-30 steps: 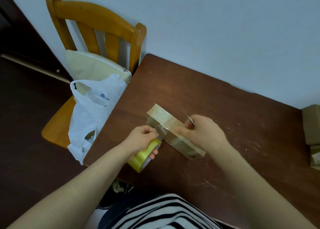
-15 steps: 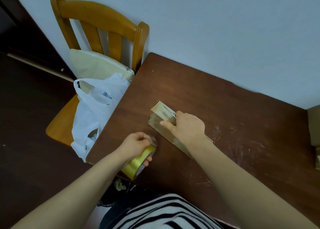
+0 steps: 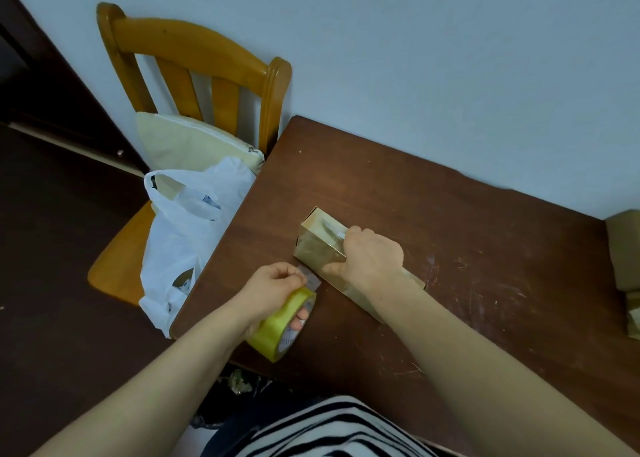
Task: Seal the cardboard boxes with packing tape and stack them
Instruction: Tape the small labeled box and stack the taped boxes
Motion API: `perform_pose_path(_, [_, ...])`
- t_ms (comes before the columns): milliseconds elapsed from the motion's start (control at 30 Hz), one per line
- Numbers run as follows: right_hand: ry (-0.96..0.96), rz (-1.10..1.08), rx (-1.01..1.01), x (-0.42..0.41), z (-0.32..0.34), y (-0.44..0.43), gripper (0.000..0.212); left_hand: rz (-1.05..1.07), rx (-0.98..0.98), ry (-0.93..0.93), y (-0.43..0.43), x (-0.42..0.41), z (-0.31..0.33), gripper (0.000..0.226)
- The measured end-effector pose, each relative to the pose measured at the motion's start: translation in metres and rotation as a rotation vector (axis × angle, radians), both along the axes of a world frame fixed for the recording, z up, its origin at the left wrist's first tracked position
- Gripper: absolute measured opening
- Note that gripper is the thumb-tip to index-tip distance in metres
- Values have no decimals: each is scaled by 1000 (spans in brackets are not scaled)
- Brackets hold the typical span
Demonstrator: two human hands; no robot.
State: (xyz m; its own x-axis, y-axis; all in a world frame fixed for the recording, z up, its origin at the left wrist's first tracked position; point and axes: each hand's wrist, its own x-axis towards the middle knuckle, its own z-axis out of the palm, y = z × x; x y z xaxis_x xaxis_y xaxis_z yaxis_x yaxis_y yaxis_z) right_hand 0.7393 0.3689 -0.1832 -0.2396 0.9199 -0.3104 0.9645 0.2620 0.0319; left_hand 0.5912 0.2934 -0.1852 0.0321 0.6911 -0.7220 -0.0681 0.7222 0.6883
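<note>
The left hand [image 3: 273,283] pulled the tape roll [image 3: 280,325] clear of the cardboard box [image 3: 317,245], out toward the near edge of the surface [image 3: 450,214]. It then swung back up beside the box's near corner, pinching a short loose strip of tape [image 3: 309,276]. The right hand [image 3: 372,257] slid from mid-box toward the far end and gripped there, thumb on the near side. Something small and shiny, possibly a cutter, showed at its fingers [image 3: 356,231].

Head-worn wide-angle view, looking steeply down — close over table [image 3: 450,214], wall [image 3: 450,76] behind
</note>
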Motion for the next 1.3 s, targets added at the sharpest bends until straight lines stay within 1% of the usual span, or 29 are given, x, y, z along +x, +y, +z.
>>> perform_pose_path(33, [-2,-12,14,0,0,0,62,5,6,-2,2,-2,1,14])
perform_pose_path(67, [-7,-8,41,-1,0,-1,60,10,12,-3,4,-3,2,14])
perform_pose_path(133, [1,14,78,-1,0,-3,50,13,28,-7,7,-5,5,13])
perform_pose_path(233, [86,-14,14,3,5,1,39,13,46,-11,11,-8,8,12])
perform_pose_path(300, [121,-85,9,12,13,7,42,16,57,-20,11,-9,10,12])
perform_pose_path(400, [75,-162,173,34,21,15,44,32,78,-34,14,-9,13,12])
perform_pose_path(467, [2,-180,223,50,19,14,42,35,92,-24,16,-5,15,13])
perform_pose_path(533, [-40,-219,188,65,11,6,44,41,108,-15,20,-1,18,13])
perform_pose_path(600, [-41,-236,104,75,-3,-12,54,44,117,-19,24,3,21,12])
perform_pose_path(667, [-2,-265,1,80,-18,-35,66,39,124,-22,27,8,23,11])
perform_pose_path(700, [36,-292,-43,82,-25,-47,68,35,124,-21,28,10,23,11])
perform_pose_path(733, [96,-338,-65,84,-31,-57,66,29,123,-19,29,13,24,12])
perform_pose_path(767, [205,-427,-51,88,-37,-66,56,23,121,-19,30,16,24,12])
perform_pose_path(833, [548,-755,43,101,-42,-75,24,15,115,-22,30,21,24,13])
perform_pose_path(867, [718,-948,98,109,-44,-75,15,9,112,-23,30,23,25,14])
perform_pose_path(933, [997,-1252,157,128,-45,-74,14,-9,104,-23,31,28,25,14])
perform_pose_path(967, [1137,-1348,145,137,-45,-72,14,-18,102,-20,32,30,25,14])
perform_pose_path(1033, [1386,-1418,113,148,-42,-69,15,-36,107,-10,33,36,26,13])
perform_pose_path(1133, [1739,-1420,38,157,-34,-66,16,-63,126,-1,37,50,29,14])
perform_pose_path(1167, [1816,-1406,2,161,-32,-66,16,-71,130,-3,38,56,31,14])
perform_pose_path(1300, [1882,-1336,-135,178,-28,-75,26,-113,157,-28,44,83,41,15])
